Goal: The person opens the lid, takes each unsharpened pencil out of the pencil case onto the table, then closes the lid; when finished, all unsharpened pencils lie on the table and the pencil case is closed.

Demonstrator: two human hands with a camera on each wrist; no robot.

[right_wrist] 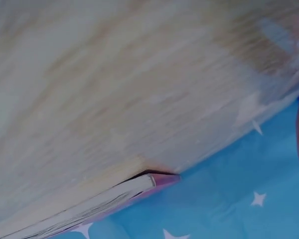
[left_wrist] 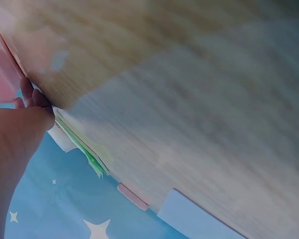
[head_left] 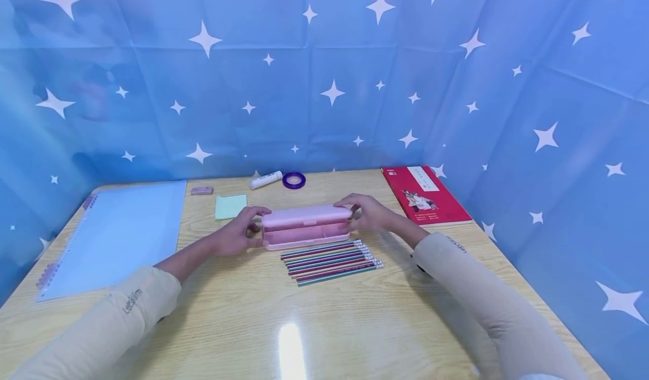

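A pink pencil case (head_left: 306,216) stands near the middle of the table, its lid partly raised so the pink inside shows from the front. At its left end my left hand (head_left: 235,234) grips it, fingers at the lid and thumb by the lower front edge. My right hand (head_left: 372,213) holds the right end, fingers over the lid's corner. Directly in front of the case lies a row of several striped pencils (head_left: 332,261), white-tipped ends to the right. The left wrist view catches the case's pink side (left_wrist: 2,82) beside the curled fingers (left_wrist: 26,89).
A white spiral notebook (head_left: 129,233) lies on the left. Behind the case are a pale green sticky-note pad (head_left: 230,206), a pink eraser (head_left: 201,190), a white glue stick (head_left: 266,180) and a purple tape roll (head_left: 294,180). A red book (head_left: 426,195) sits back right, before a starry blue curtain (head_left: 324,58).
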